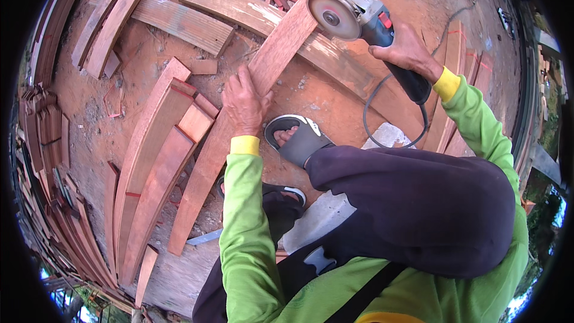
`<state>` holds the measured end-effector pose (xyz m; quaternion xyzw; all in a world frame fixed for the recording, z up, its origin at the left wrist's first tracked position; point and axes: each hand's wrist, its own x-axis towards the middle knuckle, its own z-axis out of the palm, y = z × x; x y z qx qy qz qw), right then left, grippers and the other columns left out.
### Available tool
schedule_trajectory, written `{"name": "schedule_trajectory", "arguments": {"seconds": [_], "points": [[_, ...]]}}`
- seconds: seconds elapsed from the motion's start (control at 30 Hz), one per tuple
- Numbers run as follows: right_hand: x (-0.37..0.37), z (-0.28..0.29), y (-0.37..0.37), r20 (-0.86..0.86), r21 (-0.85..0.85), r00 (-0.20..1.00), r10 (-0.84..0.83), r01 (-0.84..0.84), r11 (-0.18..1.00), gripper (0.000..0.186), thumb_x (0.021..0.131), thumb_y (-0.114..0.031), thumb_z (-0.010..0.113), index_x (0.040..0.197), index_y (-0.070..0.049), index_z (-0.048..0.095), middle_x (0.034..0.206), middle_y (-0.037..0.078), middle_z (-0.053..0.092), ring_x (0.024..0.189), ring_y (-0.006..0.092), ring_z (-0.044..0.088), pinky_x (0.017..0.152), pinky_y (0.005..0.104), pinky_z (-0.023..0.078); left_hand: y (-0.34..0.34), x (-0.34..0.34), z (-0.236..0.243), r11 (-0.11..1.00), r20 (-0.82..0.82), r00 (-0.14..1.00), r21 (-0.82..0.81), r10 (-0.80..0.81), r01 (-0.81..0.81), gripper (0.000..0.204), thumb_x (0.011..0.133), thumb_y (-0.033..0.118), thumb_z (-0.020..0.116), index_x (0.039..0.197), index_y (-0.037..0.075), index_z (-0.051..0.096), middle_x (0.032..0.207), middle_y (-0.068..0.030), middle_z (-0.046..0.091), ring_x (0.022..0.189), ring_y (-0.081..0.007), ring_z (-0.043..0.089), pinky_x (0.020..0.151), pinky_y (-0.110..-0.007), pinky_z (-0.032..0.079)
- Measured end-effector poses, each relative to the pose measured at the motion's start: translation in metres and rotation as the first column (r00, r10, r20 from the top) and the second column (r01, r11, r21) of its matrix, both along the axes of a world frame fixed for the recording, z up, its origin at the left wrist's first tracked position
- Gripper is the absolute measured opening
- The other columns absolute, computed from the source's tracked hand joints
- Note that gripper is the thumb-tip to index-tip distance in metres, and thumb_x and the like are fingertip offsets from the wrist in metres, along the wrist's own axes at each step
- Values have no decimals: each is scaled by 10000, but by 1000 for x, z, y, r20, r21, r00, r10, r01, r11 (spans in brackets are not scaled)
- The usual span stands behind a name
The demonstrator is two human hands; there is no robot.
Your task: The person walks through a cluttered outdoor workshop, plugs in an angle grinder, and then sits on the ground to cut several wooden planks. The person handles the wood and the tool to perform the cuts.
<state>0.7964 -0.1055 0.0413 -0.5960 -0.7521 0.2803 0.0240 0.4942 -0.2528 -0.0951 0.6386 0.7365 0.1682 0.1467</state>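
My right hand (pixel 409 54) is wrapped round the body of a blue and black angle grinder (pixel 378 24) with a red switch. Its round disc (pixel 330 15) faces left, beside the upper part of a long reddish wooden plank (pixel 281 48); whether disc and wood touch, I cannot tell. My left hand (pixel 246 100) grips that same plank further down, fingers over its edge. The plank slants from the top toward the lower left and crosses over another board (pixel 245 12) on the ground. A grey cord (pixel 372 96) loops from the grinder's rear end.
Several stacked planks (pixel 152 161) lie left of my left hand. More boards (pixel 173 21) rest at the upper left, and a timber pile (pixel 60 215) lines the far left. My sandalled foot (pixel 296 137) stands close to the plank, near a concrete block (pixel 320 221). Planks (pixel 457 72) lie at right.
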Motion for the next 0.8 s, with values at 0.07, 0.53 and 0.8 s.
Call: {"name": "schedule_trajectory", "arguments": {"seconds": [0.07, 0.53, 0.8], "points": [[-3, 0, 0, 19, -63, 1000, 0, 1, 998, 630, 641, -286, 745, 1147, 40, 558, 890, 176, 652, 792, 261, 640, 754, 378, 519, -4, -4, -1, 1000, -3, 1000, 0, -1, 1, 865, 575, 271, 883, 1303, 48, 473, 1002, -135, 537, 942, -319, 557, 810, -426, 449], [-1, -5, -4, 53, -52, 998, 46, -43, 998, 724, 637, -265, 757, 1240, 55, 517, 939, 197, 670, 828, 287, 666, 781, 381, 533, -1, -3, 0, 1000, 32, 999, -4, 2, -2, 882, 565, 265, 888, 1312, 78, 459, 1007, -128, 537, 955, -320, 560, 804, -426, 442], [0, -10, -4, 74, -70, 994, 82, -77, 995, 714, 637, -262, 755, 1227, 65, 522, 933, 198, 668, 825, 286, 663, 777, 380, 529, -3, -6, -4, 1000, 16, 1000, 26, 2, -3, 881, 555, 258, 890, 1306, 73, 467, 990, -127, 535, 935, -315, 563, 793, -424, 447]]}}
